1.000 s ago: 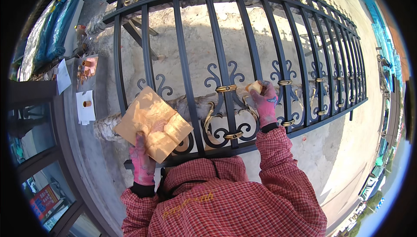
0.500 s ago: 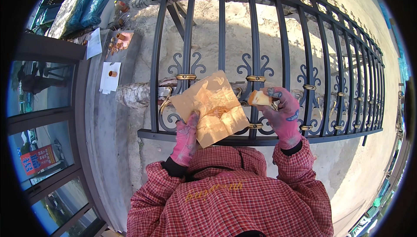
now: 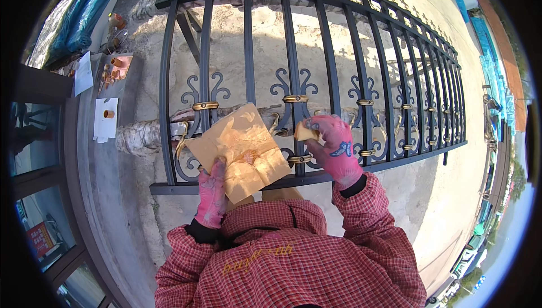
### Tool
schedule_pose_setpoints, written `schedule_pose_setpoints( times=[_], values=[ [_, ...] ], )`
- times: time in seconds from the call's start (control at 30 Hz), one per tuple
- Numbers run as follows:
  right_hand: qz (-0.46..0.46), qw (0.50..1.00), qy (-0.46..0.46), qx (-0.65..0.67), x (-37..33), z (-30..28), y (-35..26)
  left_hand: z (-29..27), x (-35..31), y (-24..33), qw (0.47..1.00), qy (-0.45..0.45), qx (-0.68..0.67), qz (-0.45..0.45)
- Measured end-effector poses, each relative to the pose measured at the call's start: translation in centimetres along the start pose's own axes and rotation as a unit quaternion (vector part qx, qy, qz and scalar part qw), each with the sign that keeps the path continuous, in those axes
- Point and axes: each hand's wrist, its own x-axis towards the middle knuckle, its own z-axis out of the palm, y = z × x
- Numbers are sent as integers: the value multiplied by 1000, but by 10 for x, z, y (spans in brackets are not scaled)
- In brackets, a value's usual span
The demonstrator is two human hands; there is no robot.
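Observation:
My left hand [image 3: 212, 194], in a pink patterned glove, grips the lower left edge of a square of brown cardboard [image 3: 240, 155]. Shiny gold paint is smeared over the cardboard, with a darker patch in the middle. In my right hand [image 3: 334, 149], gloved the same way, a small cream and orange-brown piece of sponge [image 3: 306, 132] is pinched between thumb and fingers. Both hands are over a dark metal fence panel [image 3: 248, 54] with scrolls. The sponge is just below a gold collar [image 3: 295, 99] on one bar; I cannot tell whether it touches the metal.
Logs [image 3: 138, 137] lie beneath the panel. On the ledge to the left are white paper [image 3: 105, 127] with a brown cup [image 3: 109, 114] on it and a pinkish sheet [image 3: 121, 68] with small brown pieces. Dark-framed windows [image 3: 48, 139] line the left side.
My view has shifted, so the fence and hands appear farther left. The sponge has turned slightly in my right hand and sits a little lower beside the bar. Both hands keep their holds.

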Motion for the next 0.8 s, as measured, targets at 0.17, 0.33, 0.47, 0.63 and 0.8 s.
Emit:
schedule_pose_setpoints(
  times=[0.17,0.33,0.47,0.63,0.8],
  values=[
    [163,976,52,131,-5,6,128,2,-18,11,996,84,2,19],
    [128,982,-66,121,10,41,168,14,-38,-7,989,133,-26,62],
    [53,991,-111,46,22,57,187,22,-56,-24,983,178,-13,51],
    [16,989,-136,49,23,61,199,33,-68,-26,977,203,-30,59],
    [38,987,-113,109,31,43,190,36,-72,-21,978,192,-16,74]
  ],
)
